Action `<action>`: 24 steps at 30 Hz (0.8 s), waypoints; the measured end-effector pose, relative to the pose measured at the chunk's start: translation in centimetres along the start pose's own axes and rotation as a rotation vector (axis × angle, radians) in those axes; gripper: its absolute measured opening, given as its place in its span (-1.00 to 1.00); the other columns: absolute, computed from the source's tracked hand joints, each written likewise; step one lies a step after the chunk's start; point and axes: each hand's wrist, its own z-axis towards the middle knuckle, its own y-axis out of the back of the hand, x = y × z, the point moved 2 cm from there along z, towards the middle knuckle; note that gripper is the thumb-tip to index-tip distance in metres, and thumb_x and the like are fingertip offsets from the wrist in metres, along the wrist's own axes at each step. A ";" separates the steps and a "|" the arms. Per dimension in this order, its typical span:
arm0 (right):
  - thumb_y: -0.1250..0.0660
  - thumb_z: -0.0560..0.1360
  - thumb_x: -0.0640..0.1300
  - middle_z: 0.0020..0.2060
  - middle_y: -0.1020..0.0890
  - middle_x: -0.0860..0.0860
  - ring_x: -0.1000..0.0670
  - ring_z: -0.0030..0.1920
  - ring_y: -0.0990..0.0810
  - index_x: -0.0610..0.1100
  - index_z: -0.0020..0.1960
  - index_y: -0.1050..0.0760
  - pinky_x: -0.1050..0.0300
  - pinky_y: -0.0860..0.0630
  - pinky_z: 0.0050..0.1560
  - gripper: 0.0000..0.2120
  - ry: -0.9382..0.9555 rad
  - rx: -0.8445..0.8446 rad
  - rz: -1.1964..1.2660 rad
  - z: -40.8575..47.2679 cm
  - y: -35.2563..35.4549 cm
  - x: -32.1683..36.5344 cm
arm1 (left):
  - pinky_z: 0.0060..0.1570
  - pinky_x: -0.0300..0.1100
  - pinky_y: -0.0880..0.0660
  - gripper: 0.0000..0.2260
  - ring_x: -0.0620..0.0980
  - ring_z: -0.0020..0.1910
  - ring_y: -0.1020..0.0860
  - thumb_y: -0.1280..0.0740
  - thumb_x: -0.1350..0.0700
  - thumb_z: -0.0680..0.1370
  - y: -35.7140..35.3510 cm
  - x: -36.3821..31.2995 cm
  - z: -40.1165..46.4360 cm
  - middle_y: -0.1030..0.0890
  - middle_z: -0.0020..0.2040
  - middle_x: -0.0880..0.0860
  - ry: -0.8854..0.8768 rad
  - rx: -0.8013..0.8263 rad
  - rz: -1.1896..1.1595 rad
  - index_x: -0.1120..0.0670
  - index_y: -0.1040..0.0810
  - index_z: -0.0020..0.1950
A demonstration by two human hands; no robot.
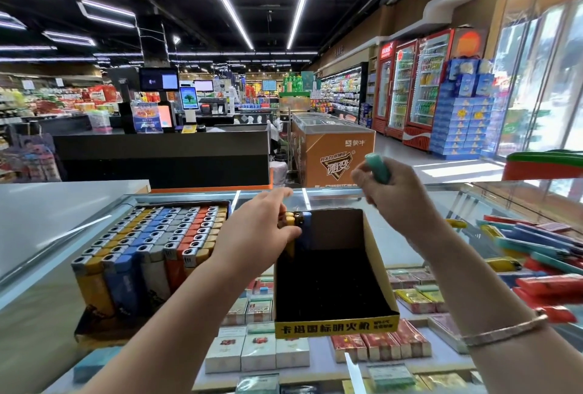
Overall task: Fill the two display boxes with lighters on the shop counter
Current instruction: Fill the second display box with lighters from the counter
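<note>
Two display boxes stand on the glass counter. The left box (94, 327) is packed with rows of yellow, blue, grey and orange lighters (164, 235). The right box (375, 254), black inside with a yellow front, holds only a yellow lighter (289, 220) and a blue lighter (306, 229) upright in its far left corner. My left hand (255, 232) pinches those two against the box wall. My right hand (394, 198) is raised above the box's far right corner and grips a teal lighter (377, 166).
A loose pile of lighters (536, 254) in several colours lies on the glass at the right. Cigarette packs (258, 352) show under the glass counter (47, 299). Beyond it stand a black checkout desk (164, 153), an orange freezer (334, 147) and drink fridges (410, 84).
</note>
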 end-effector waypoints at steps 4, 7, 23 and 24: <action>-0.44 0.38 -0.26 -0.44 -0.47 0.12 0.19 -0.42 -0.41 -0.13 -0.19 -0.49 0.41 -0.34 -0.38 -0.86 -0.097 0.497 0.003 -1.2 -1.8 0.8 | 0.08 -0.19 -0.42 -0.57 -0.12 0.16 -0.43 -0.33 -0.09 0.48 0.4 -1.3 -0.2 -0.46 0.18 -0.10 -0.126 -0.143 -0.094 -0.09 -0.39 0.34; -0.44 0.36 -0.33 -0.42 -0.53 0.20 0.21 -0.35 -0.50 -0.08 -0.12 -0.47 0.39 -0.41 -0.36 -0.76 -0.195 0.687 0.103 -1.8 -2.4 1.4 | 0.00 -0.22 -0.46 -0.69 -0.15 0.02 -0.47 -0.40 0.00 0.44 1.0 -2.5 -0.5 -0.49 0.02 -0.13 -0.259 -0.227 -0.212 -0.10 -0.54 0.18; -0.37 0.22 -0.42 -0.35 -0.61 -0.17 -0.06 -0.43 -0.61 -0.29 -0.19 -0.45 0.18 -0.60 -0.41 -0.81 -0.255 0.502 0.571 -1.2 -0.8 2.0 | -0.12 -0.09 -0.53 -0.76 -0.08 -0.15 -0.57 -0.44 0.07 0.42 0.3 -2.7 -0.8 -0.62 -0.10 -0.06 -0.237 -0.037 -0.138 -0.03 -0.58 0.08; -0.38 0.22 -0.39 -0.36 -0.61 -0.18 -0.06 -0.43 -0.61 -0.29 -0.20 -0.46 0.18 -0.59 -0.42 -0.82 -0.246 0.508 0.575 -1.3 -0.9 2.1 | -0.13 -0.08 -0.53 -0.79 -0.06 -0.15 -0.58 -0.45 0.07 0.42 0.1 -2.7 -0.9 -0.64 -0.11 -0.04 -0.226 -0.028 -0.182 -0.03 -0.59 0.03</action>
